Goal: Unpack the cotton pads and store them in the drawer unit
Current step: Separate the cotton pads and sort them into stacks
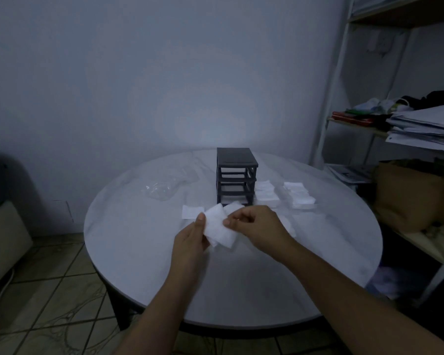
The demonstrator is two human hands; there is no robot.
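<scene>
A small stack of white cotton pads (219, 228) is held above the round table, just in front of the dark drawer unit (235, 175). My left hand (192, 239) grips the stack from below with the thumb on top. My right hand (251, 224) pinches the stack's right edge. The drawer unit stands at the table's middle back and its slots look hollow. Two heaps of cotton pads (267, 197) (299, 196) lie to its right. One single pad (192, 212) lies flat to the left of my hands. An empty clear plastic bag (164, 188) lies at the back left.
The white round table (164, 265) stands close to a pale wall. A shelf rack (405, 129) with papers, clothes and a brown bag stands at the right. A tiled floor and a light-coloured seat (3, 239) are at the left.
</scene>
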